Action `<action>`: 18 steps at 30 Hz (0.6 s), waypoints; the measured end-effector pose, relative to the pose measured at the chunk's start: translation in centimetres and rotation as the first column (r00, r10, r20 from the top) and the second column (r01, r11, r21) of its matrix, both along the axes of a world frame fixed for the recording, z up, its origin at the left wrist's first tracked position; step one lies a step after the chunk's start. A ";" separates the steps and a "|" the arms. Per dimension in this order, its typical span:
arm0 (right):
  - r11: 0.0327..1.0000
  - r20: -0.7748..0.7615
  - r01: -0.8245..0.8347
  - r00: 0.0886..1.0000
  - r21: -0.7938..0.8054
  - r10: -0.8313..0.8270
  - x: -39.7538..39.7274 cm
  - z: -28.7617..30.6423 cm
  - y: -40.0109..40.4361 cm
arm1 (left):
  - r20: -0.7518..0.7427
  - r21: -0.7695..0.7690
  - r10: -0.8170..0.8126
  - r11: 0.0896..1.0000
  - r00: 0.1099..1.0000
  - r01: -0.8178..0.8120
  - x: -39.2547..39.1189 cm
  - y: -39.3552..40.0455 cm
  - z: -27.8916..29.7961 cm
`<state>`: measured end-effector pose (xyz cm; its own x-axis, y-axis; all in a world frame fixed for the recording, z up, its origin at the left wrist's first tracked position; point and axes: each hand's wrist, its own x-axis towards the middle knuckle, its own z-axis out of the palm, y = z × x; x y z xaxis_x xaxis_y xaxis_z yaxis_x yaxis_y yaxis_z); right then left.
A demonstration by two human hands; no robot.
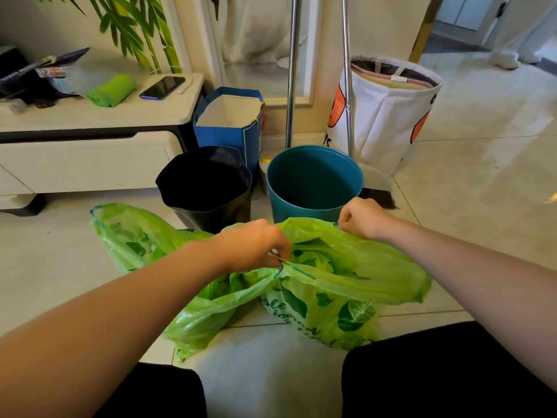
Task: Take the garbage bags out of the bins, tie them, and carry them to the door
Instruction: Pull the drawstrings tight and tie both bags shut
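Observation:
Two green garbage bags lie on the tiled floor in front of me. The right bag (346, 285), printed with dark green leaves and letters, has its mouth stretched between my hands. My left hand (256, 245) pinches the blue drawstring at the near rim. My right hand (361, 218) is closed on the far rim. The left green bag (141, 236) slumps open, untouched. Behind them stand a black bin (208, 188) and a teal bin (313, 182), both without bags inside.
A blue paper bag (229, 122) stands behind the black bin. A white fabric hamper (385, 116), a broom and dustpan handles (292, 70) lean at the wall. A low white cabinet (90, 140) at left carries a phone, a green roll and clutter. My knees fill the bottom corners.

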<state>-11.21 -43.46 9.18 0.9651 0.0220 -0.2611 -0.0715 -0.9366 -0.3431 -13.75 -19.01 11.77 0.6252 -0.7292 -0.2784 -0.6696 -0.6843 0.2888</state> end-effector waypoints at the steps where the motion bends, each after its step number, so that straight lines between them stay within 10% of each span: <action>1: 1.000 0.006 0.011 1.000 -0.007 -0.011 -0.1 0.1 -0.1 | 0.009 0.004 0.001 1.000 1.000 -0.001 0.0 0.2 0.3; 18: 0.968 0.335 0.090 0.927 0.235 -0.168 -1.8 6.4 1.8 | -0.015 -0.465 0.287 0.846 0.958 -0.260 -0.9 0.7 4.0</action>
